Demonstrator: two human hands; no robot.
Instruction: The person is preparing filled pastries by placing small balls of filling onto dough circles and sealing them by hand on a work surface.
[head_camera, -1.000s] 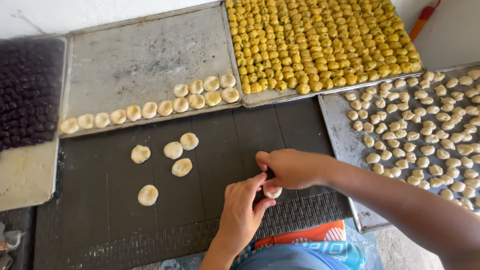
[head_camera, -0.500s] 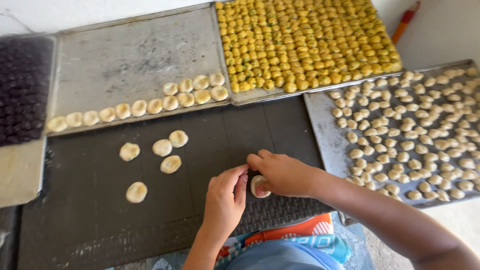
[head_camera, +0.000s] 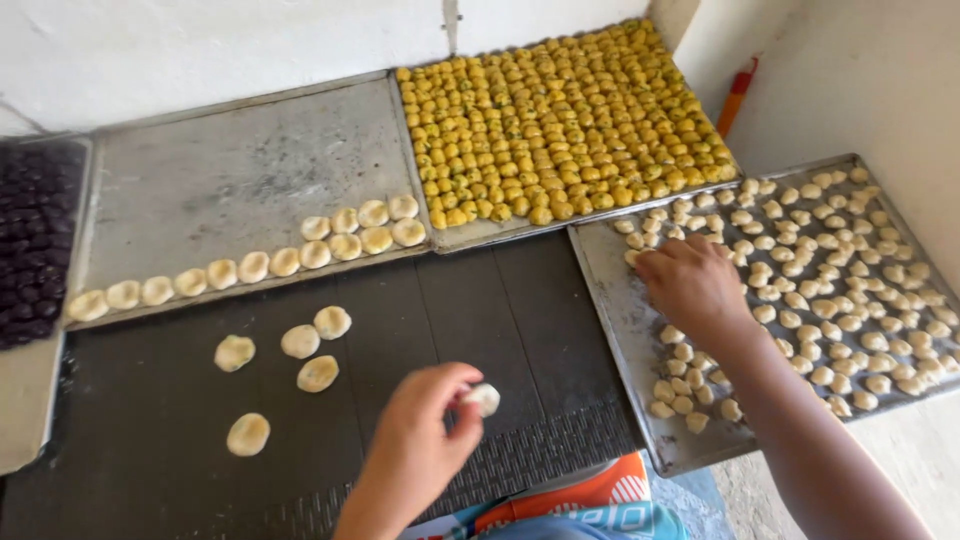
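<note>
My left hand (head_camera: 425, 430) pinches a small pale dough ball (head_camera: 484, 398) between thumb and fingertips above the dark ribbed mat (head_camera: 450, 310). My right hand (head_camera: 690, 285) reaches over the metal tray (head_camera: 625, 330) at the right, fingers curled down among several small pale dough pieces (head_camera: 820, 280); whether it grips one is hidden. Several flattened dough rounds (head_camera: 300, 342) lie loose on the mat to the left of my left hand.
A grey tray (head_camera: 240, 170) at the back holds a row of filled rounds along its front edge. Behind it to the right, a tray of yellow balls (head_camera: 560, 125). A tray of dark balls (head_camera: 35, 240) sits far left. An orange-handled tool (head_camera: 737, 95) leans by the wall.
My hands have come apart. The right hand moved right onto the tray of small dough pieces, while the left keeps the dough ball over the mat.
</note>
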